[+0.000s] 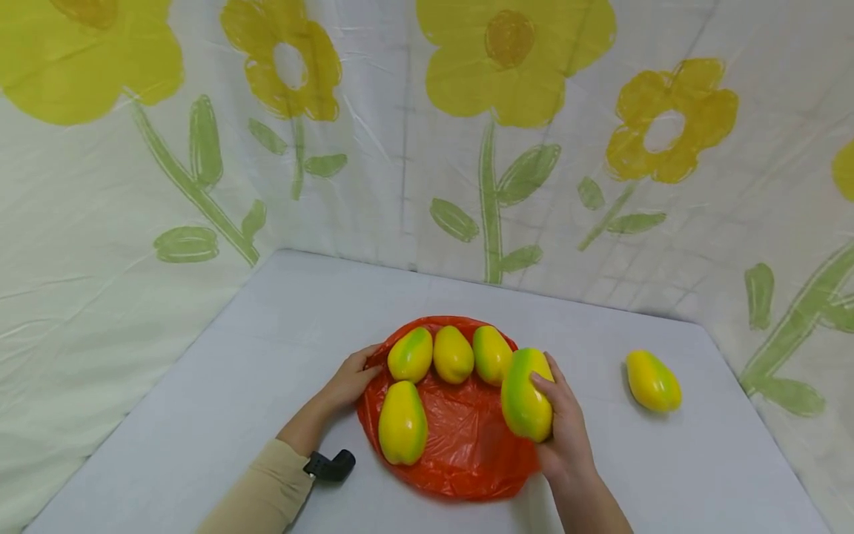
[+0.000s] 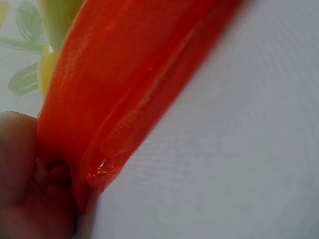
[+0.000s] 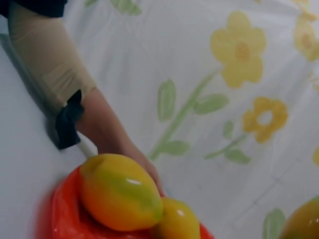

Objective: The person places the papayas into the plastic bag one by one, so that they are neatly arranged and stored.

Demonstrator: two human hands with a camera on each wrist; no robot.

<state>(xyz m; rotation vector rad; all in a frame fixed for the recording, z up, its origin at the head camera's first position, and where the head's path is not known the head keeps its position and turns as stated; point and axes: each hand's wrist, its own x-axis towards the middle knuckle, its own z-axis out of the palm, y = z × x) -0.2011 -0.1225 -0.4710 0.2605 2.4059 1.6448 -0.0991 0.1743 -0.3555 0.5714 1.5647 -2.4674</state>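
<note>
A red plastic bag [image 1: 460, 437], its mouth spread into a round shape, lies on the table with several yellow-green papayas inside. Three of these line its back edge, among them a middle papaya [image 1: 453, 354]; another papaya [image 1: 403, 423] sits at the front left. My left hand [image 1: 352, 377] grips the bag's left rim; up close, the thumb and curled fingers hold the red plastic [image 2: 114, 89]. My right hand [image 1: 567, 423] holds a papaya [image 1: 527, 394] over the bag's right rim, thumb on its near side and the other fingers mostly hidden behind it.
One more papaya [image 1: 654, 381] lies on the white table [image 1: 694, 467], off to the right. Behind the table hangs a pale curtain [image 1: 373, 163] printed with yellow flowers. A black wrist strap [image 1: 330, 466] is on my left wrist.
</note>
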